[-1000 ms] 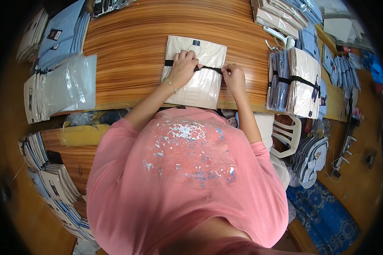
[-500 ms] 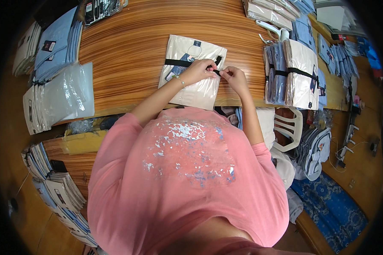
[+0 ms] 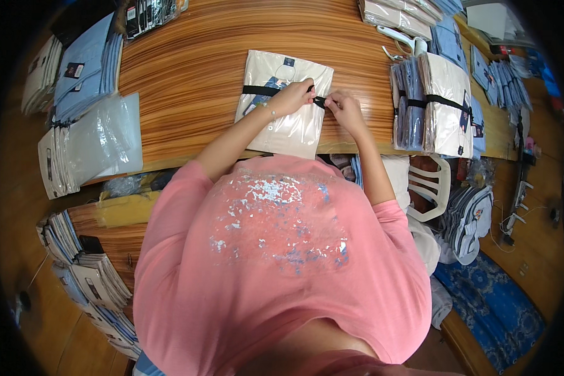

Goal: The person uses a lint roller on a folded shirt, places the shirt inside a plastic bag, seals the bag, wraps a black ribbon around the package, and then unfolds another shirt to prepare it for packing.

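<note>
In front of me lies a cream folded garment pack (image 3: 288, 135) in clear plastic, with a dark tag on it. A black strap (image 3: 257, 90) runs across the pack. Over the strap, my left hand (image 3: 292, 98) has its fingers closed on a part of it near the pack's right side. My right hand (image 3: 344, 108) pinches the black strap at the pack's right edge. The stretch of strap between the two hands is short, and the left fingers partly cover it.
Strapped packs in blue and cream (image 3: 445, 103) stand at right, by a white-handled tool (image 3: 395, 37). Blue packs (image 3: 84, 69) and clear plastic bags (image 3: 100, 141) are stacked at left. A white chair (image 3: 442, 188) stands below the wooden table's (image 3: 188, 69) right edge.
Both hands have shifted slightly upward on the pack, the strap still between them. My left fingers have changed their grasp near the strap's end.
</note>
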`<state>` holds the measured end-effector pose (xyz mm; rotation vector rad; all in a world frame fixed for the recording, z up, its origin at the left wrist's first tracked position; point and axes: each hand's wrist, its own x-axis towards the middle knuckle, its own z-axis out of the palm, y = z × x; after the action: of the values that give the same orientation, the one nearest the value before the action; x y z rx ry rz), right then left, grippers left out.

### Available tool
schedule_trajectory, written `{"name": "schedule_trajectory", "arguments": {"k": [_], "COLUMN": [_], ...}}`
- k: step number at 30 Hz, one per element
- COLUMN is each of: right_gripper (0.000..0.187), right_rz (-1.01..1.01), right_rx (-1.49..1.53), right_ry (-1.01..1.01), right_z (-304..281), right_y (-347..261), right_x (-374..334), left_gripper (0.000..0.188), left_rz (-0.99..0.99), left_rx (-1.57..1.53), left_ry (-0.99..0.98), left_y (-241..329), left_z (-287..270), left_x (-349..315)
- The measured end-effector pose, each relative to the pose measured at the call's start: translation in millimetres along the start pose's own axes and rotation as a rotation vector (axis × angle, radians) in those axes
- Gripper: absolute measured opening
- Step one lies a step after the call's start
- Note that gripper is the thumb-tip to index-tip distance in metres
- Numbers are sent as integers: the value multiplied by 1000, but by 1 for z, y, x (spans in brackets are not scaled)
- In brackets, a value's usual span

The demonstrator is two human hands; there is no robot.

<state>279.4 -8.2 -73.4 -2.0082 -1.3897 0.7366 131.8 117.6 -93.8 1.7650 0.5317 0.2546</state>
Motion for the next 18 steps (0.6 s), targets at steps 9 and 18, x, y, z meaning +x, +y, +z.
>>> {"name": "schedule_trajectory", "arguments": {"k": [9,18], "right_gripper": [16,21], "right_rz": [28,-25], "right_rx": [-109,577], "right_ry": [71,300], "right_z": [41,37], "right_y": [-41,-17], "right_x": [-46,7], "left_gripper": [16,20], "left_rz": [9,167], "left_rx": [52,256], "left_ry": [-175,-126], "left_y": [14,38], "left_z": [-16,-11], "left_x": [8,7]}}
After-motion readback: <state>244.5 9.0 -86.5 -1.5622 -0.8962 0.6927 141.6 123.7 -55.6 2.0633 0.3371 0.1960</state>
